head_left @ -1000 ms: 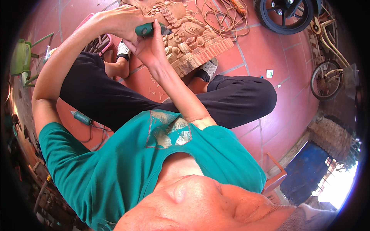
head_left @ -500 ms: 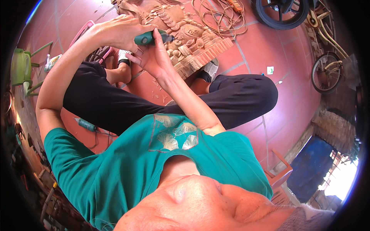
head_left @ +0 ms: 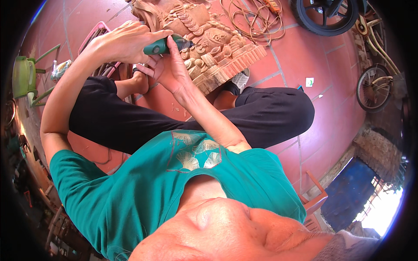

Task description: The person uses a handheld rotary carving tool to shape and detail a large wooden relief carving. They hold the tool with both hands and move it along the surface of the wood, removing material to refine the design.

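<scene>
A green handheld rotary tool [head_left: 157, 46] is held between both hands, its dark nose pointing right toward a carved wooden relief [head_left: 213, 48]. My left hand [head_left: 126, 42] is closed around the tool's rear end from above, one finger stretched along its top. From below, my right hand [head_left: 169, 71] supports the tool, thumb against its front part and the other fingers partly spread behind it. Tightly carved shapes cover the brown relief, which lies on the floor beyond my legs. Whether the tool's tip touches the wood cannot be made out.
Black-trousered legs [head_left: 270, 108] spread to both sides of the carving. An orange cord [head_left: 252, 26] lies coiled on the red tiles at the back. A black wheel [head_left: 324, 15] and a bicycle wheel [head_left: 373, 87] stand right; a green chair [head_left: 25, 76] stands left. Wood chips lie near the carving.
Both hands and the tool have shifted slightly left in the picture, while the background has moved a little right. The green tool lying on the floor at lower left is now out of sight.
</scene>
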`<state>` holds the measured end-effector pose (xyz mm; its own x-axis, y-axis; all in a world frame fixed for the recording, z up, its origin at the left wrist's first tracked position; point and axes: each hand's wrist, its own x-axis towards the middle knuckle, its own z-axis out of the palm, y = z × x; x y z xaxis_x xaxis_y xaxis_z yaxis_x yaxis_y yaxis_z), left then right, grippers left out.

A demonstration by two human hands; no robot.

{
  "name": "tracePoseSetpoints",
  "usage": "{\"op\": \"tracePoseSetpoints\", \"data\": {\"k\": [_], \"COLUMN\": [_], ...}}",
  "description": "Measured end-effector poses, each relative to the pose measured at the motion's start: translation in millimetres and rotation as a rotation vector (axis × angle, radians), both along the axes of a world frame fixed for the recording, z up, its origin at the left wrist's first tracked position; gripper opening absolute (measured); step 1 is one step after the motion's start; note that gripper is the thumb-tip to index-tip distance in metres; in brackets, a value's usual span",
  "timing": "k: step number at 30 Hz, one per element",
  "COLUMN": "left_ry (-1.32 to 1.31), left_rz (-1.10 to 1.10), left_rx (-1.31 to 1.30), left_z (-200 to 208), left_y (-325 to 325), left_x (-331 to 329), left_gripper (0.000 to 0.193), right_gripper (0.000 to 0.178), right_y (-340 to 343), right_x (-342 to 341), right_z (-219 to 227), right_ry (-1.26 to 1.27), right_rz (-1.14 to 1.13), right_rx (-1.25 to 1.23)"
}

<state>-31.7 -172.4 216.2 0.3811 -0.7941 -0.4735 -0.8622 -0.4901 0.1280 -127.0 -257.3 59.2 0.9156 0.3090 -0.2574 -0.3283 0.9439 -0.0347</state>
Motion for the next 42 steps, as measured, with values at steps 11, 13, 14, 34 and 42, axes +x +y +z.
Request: {"op": "tracePoseSetpoints", "data": {"k": [11,13,14,34,42], "left_ry": [-0.013,-0.015,-0.014,0.024,0.004], "left_rz": [-0.038,-0.046,-0.057,-0.085,-0.079], "left_rx": [-0.026,-0.030,-0.034,-0.053,-0.016], "left_z": [-16.6,-19.4,-20.6,-24.3,-26.3], "left_y": [-2.0,-2.3,-3.1,-11.4,-12.7], "left_x": [12.5,14.4,15.5,19.2,19.5], "left_gripper": [0.082,0.082,0.082,0.075,0.076], "right_gripper": [0.055,0.054,0.054,0.055,0.055], "right_y": [-7.9,-8.4,-9.1,-12.1,-12.9], "right_x": [5.9,6.9,7.3,9.6,10.2], "right_z": [-7.3,-7.0,-7.3,-16.3,-17.3], "right_ry": [-0.009,0.004,0.011,-0.003,-0.003], "right_rz": [-0.035,-0.031,-0.031,-0.034,-0.048], "right_rx": [0.015,0.013,0.014,0.050,0.034]}}
